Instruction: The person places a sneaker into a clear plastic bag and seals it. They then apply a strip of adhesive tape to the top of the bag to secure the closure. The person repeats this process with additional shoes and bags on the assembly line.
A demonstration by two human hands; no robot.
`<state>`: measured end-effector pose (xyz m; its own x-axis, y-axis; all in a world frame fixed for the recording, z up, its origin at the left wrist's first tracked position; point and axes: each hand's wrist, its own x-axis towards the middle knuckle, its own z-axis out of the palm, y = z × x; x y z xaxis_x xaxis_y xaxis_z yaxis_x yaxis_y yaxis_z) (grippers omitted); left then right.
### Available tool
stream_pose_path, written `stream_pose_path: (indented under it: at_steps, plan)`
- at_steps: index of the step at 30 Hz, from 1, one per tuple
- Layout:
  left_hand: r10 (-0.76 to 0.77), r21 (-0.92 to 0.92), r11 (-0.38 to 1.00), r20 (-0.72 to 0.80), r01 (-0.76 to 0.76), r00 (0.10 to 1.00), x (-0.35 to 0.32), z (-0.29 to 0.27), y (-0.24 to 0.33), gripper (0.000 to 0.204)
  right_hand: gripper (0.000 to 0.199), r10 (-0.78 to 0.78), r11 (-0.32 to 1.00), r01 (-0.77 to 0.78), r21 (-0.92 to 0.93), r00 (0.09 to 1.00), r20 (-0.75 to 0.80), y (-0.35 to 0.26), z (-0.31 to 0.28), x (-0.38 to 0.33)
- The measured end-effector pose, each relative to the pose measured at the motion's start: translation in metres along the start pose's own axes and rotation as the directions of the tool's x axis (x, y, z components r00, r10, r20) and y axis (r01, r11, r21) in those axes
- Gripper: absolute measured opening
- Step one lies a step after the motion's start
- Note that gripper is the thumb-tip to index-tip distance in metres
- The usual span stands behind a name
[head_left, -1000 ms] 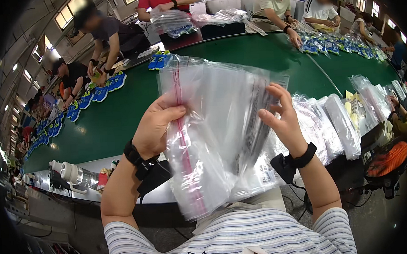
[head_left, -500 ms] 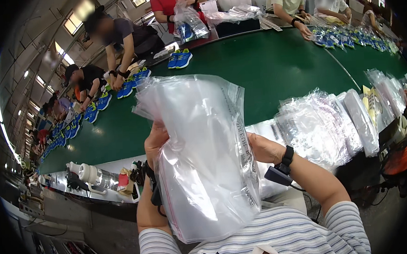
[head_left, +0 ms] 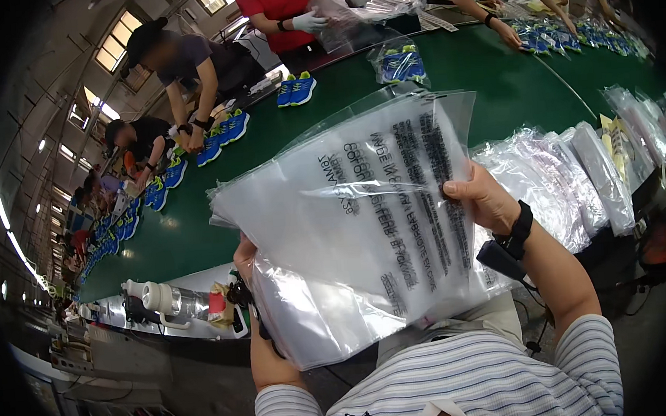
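Observation:
A thick stack of clear plastic bags (head_left: pixel 296 233) with dark print spreads in front of my chest, held between both hands. My right hand (head_left: pixel 489 198) grips its right edge, the thumb on top and the fingers behind. At the left edge my left hand (head_left: pixel 245 257) holds the stack from the side; most of its fingers are hidden behind the plastic. The sheets fan out slightly along the upper and left edges. Beyond the stack, a bagged pair of blue shoes (head_left: pixel 402 65) lies on the green conveyor belt (head_left: pixel 268 147).
More piles of clear bags (head_left: pixel 541 184) lie at my right. A clear jug with a white lid (head_left: pixel 175 300) rests on the ledge at my left. A bare pair of blue shoes (head_left: pixel 296 90) and rows of others line the belt. Several co-workers stand along its far side.
The bag stack has tilted and fanned out, turning its printed side up. My right hand has moved right and up with its edge. A bagged shoe pair now lies on the belt before the red-shirted co-worker.

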<state>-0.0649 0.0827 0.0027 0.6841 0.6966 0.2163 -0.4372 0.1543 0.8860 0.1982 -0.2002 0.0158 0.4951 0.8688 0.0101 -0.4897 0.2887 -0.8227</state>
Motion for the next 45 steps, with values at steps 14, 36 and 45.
stream_pose_path:
  at_steps: [14, 36, 45]
  plan:
    - [-0.327, -0.217, 0.91, 0.144, 0.353, 0.934, -0.007, 0.004, 0.004, 0.041, 0.051, 0.03, 0.989, -0.043, -0.139, 0.995, -0.098, -0.008, -0.014, 0.004]
    - [-0.005, 0.467, 0.881, 0.166, -0.074, 0.986, -0.016, 0.009, 0.014, 0.016, 0.034, -0.184, 0.905, 0.123, -0.406, 0.976, -0.114, -0.021, -0.03, 0.004]
    - [-0.009, 0.699, 0.226, 0.698, -0.679, 0.716, -0.063, 0.028, 0.018, 0.024, 0.013, -0.348, -0.545, 0.515, -0.662, 0.579, 0.737, -0.012, -0.038, -0.01]
